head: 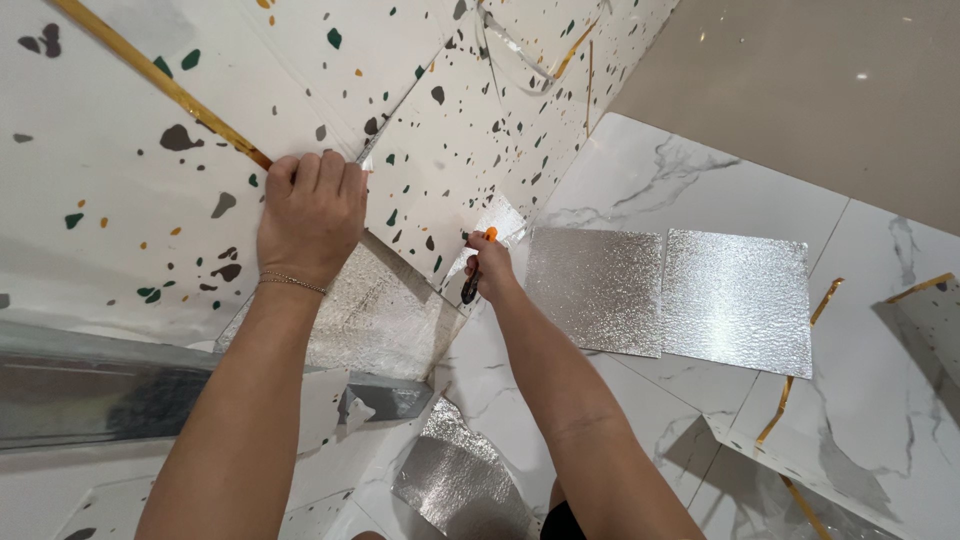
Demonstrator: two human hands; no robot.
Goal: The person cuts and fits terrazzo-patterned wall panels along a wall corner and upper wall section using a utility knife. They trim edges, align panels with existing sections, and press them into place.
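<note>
Nearest the camera, a crumpled scrap of silver foil [462, 485] lay on the marble-patterned floor [640, 180] between the person's two forearms. A long metal channel [100, 385] ran in from the left edge just beyond it. Further on, the left hand [312, 215] lay flat, fingers curled over the edge of a speckled white panel [120, 200], seemingly pressing it down so that it would not shift; it held nothing else, and a thin bracelet sat at the wrist. Just to its right, the right hand [488, 262] was closed around a small orange-handled knife [474, 272], its tip set at the panel's cut edge, where the silver backing [385, 315] showed underneath (the blade itself was too small to make out). Beyond the knife, two square silver-backed tiles [738, 300] lay side by side on the floor, touching along one edge, apparently set aside face down. Gold strips numbered at least four: one [165, 85] crossing the speckled panel by the left hand, others near the right edge. Farthest off was plain beige flooring [800, 70].
</note>
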